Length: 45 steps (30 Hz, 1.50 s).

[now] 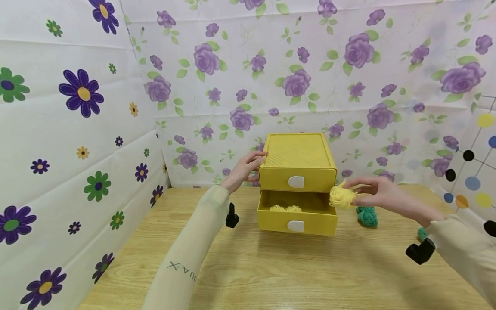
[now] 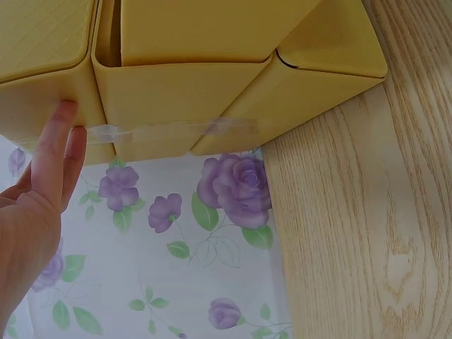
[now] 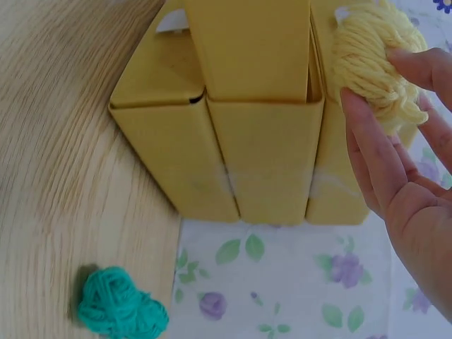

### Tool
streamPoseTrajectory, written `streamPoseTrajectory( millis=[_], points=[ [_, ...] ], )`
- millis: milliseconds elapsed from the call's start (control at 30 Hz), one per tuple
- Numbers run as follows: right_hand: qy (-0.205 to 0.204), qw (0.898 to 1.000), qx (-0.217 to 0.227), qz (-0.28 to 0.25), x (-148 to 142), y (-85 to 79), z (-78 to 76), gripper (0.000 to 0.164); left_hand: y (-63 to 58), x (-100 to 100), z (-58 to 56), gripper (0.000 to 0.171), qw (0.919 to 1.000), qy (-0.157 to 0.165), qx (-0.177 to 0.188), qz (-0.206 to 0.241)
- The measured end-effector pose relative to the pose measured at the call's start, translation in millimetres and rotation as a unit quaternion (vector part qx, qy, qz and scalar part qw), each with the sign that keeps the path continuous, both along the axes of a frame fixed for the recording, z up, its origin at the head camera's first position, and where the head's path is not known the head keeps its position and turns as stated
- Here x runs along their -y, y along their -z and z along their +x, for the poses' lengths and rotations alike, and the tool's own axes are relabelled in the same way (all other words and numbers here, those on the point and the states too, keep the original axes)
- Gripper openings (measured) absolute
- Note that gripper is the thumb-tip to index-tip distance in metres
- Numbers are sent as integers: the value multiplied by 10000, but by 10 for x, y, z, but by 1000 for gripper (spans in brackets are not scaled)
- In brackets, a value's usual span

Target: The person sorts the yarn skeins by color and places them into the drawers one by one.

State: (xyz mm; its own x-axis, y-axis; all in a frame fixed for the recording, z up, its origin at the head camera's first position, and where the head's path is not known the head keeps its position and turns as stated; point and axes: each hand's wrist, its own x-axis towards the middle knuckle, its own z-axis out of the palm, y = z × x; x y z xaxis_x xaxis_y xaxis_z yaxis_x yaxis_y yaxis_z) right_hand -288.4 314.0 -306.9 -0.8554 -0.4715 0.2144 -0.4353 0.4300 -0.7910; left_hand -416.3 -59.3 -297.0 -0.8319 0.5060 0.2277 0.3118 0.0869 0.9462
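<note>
A yellow drawer cabinet stands on the table with its middle drawer pulled out. Pale yellow yarn lies inside that drawer. My left hand rests its extended fingers against the cabinet's left side, near the top edge. Between thumb and fingers, my right hand pinches a pale yellow yarn ball. This ball is held up at the cabinet's right side, level with the open drawer's right end. The top drawer is closed, with a white tab on its front.
A green yarn ball sits on the wooden table, right of the cabinet. Another green piece shows partly behind the right sleeve. Flower-printed sheets stand behind and at the left; a dotted sheet is at the right.
</note>
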Motion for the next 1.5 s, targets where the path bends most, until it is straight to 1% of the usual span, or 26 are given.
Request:
streamPoseTrajectory(
  millis=[100, 233, 367, 500, 633, 833, 1000, 1100, 1233, 1333, 1400, 1500],
  points=[
    [-34, 9999, -167, 1, 99, -2, -18, 39, 2, 7, -5, 38, 10000, 17, 2, 7],
    [-15, 9984, -556, 87, 227, 21, -48, 36, 0, 15, -4, 40, 10000, 49, 7, 6],
    [17, 9974, -719, 22, 343, 53, -54, 35, -3, 19, 1, 41, 10000, 73, 15, -15],
    [-79, 9960, -889, -104, 451, 69, -47, 34, -5, 17, -1, 41, 9999, 97, -4, -27],
    [-149, 9929, -1171, -115, 526, 96, -70, 33, -7, 17, -6, 41, 9999, 113, -12, -8],
    [-159, 9891, -1464, -18, 578, 123, -105, 32, -16, 10, 11, 41, 10000, 68, 2, -8],
    [-83, 9901, -1398, 48, 591, 114, -102, 33, -10, 9, 9, 41, 10000, 67, 4, 26],
    [-32, 9939, -1102, -7, 593, 97, -87, 37, -5, 8, 5, 40, 10000, 62, 17, 56],
    [-49, 9972, -719, -216, 595, 73, -71, 40, 1, 7, -1, 39, 10000, 20, 13, 26],
    [-54, 9969, -736, -288, 592, 55, -59, 36, -1, 10, 2, 39, 10000, 26, -22, -3],
    [-35, 9964, -781, -332, 593, 42, -46, 32, -53, 16, 55, 41, 9999, 121, 34, -24],
    [-16, 9962, -735, -462, 601, 20, -21, 28, -54, 20, 53, 41, 9999, 140, 36, -5]
  ],
)
